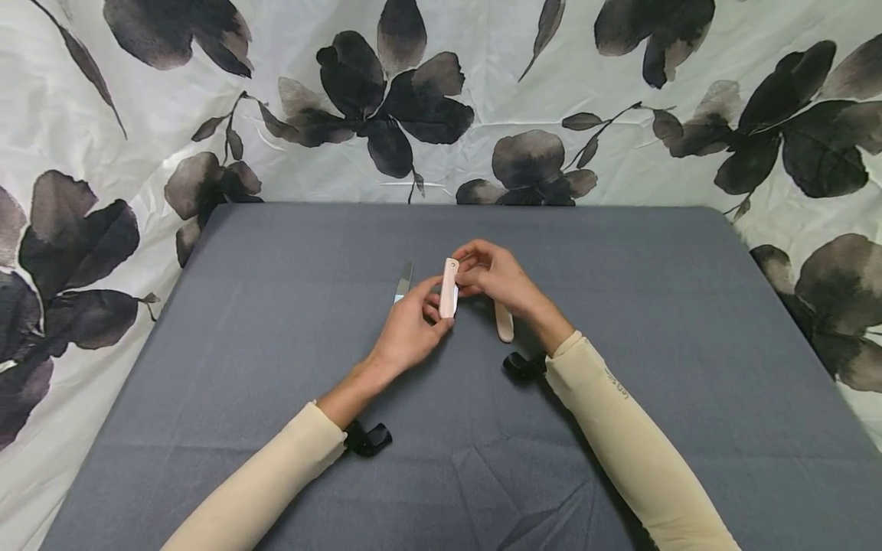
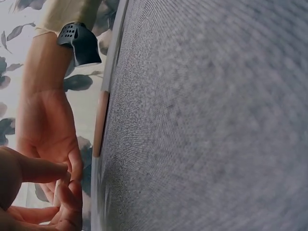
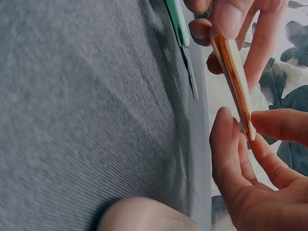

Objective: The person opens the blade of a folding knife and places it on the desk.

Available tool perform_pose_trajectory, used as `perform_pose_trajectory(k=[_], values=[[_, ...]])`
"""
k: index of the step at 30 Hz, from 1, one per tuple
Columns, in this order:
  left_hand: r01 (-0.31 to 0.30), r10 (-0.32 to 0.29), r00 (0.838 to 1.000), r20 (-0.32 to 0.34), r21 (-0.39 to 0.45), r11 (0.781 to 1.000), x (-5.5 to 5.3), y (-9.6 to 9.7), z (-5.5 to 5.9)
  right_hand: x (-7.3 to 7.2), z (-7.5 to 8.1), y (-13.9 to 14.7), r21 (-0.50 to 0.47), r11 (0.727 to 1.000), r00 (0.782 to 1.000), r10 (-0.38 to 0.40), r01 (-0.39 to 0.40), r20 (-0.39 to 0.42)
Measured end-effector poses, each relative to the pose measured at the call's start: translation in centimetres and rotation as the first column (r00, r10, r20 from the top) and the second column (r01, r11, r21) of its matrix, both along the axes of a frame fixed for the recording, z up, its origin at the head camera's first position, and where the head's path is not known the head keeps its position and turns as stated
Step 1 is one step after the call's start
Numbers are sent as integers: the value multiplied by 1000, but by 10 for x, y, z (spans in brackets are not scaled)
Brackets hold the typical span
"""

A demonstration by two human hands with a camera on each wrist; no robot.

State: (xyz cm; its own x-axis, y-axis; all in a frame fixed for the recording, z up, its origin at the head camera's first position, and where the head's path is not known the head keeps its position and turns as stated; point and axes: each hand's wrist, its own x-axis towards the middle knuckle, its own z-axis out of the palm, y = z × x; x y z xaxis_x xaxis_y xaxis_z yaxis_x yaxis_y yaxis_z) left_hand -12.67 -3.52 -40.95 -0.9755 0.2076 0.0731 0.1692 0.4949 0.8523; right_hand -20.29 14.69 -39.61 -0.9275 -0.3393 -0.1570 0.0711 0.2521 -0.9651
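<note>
A pale pink folding knife (image 1: pixel 448 289) is held up over the table between both hands, its blade lying along the handle. My left hand (image 1: pixel 409 333) grips the lower end, with the thumb at the bottom and the fingers along the left side. At the upper end, near the pivot, the right hand (image 1: pixel 501 279) pinches with thumb and forefinger. The right wrist view shows the orange-tinted slot of the knife (image 3: pixel 236 82) between the two hands. On the table below the right hand lies a beige, rounded-end handle (image 1: pixel 505 324), partly hidden by that hand.
Left of the held knife, another knife (image 1: pixel 404 277) lies on the grey cloth-covered table (image 1: pixel 276 352), partly behind the left hand; its green handle (image 3: pixel 178 21) shows in the right wrist view. A floral curtain (image 1: pixel 427 168) hangs behind. Black wrist mounts (image 1: pixel 370 440) sit under both forearms.
</note>
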Motion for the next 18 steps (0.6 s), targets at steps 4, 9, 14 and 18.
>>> perform_pose_trajectory(k=[4, 9, 14, 18], values=[[-5, 4, 1000, 23, 9, 1000, 1, 0, 1, 2, -2, 1, -35, 999, 1000, 6, -5, 23], [-13, 12, 999, 38, 25, 1000, 1, 0, 2, 3, -4, 2, -58, 998, 1000, 5, -3, 30], [-26, 24, 998, 66, 34, 999, 1, -1, 2, 3, -5, 0, -66, 998, 999, 19, -16, 39], [-29, 25, 997, 78, 41, 999, 1, -1, 2, 4, -6, -1, -68, 998, 999, 16, -13, 43]])
